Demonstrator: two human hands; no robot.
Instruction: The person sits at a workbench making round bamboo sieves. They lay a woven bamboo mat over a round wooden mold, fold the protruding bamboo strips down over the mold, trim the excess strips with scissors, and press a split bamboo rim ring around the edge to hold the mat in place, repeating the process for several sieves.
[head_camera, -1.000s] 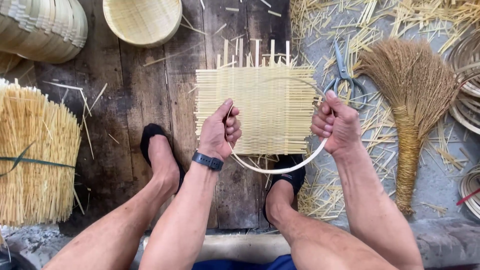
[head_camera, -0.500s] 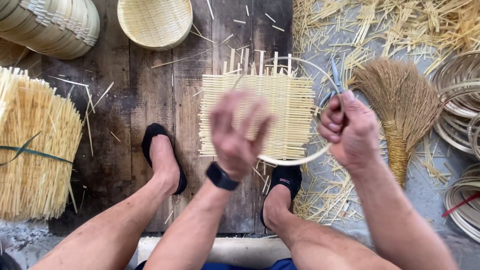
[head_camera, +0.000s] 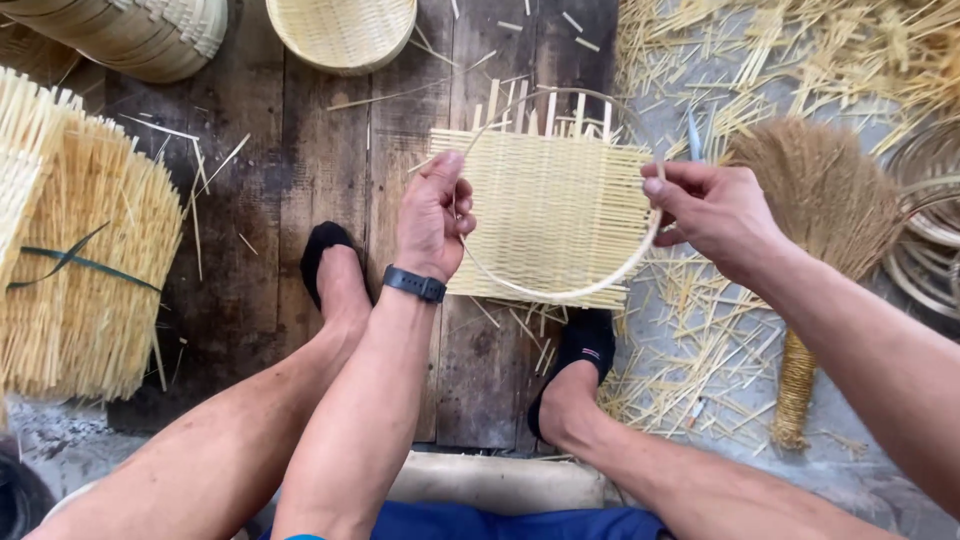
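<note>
Hands have moved apart since a moment ago: I see my left hand (head_camera: 432, 218) now closed on the left side of the thin bamboo hoop (head_camera: 560, 292), and my right hand (head_camera: 712, 212) pinching its right side, so the ring lies over the square woven mat (head_camera: 550, 215). I judge fitting has begun. Mat is flat, pale, tightly woven; the plank floor (head_camera: 300, 180) is dark, and the straw broom (head_camera: 820, 230) looks rough.

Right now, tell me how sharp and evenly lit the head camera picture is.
Head view: soft, even daylight without glare; the square woven bamboo mat, the thin round bamboo hoop, left hand and right hand are all sharp, with no motion blur; only faint shadows fall on the dark wooden boards.
</note>
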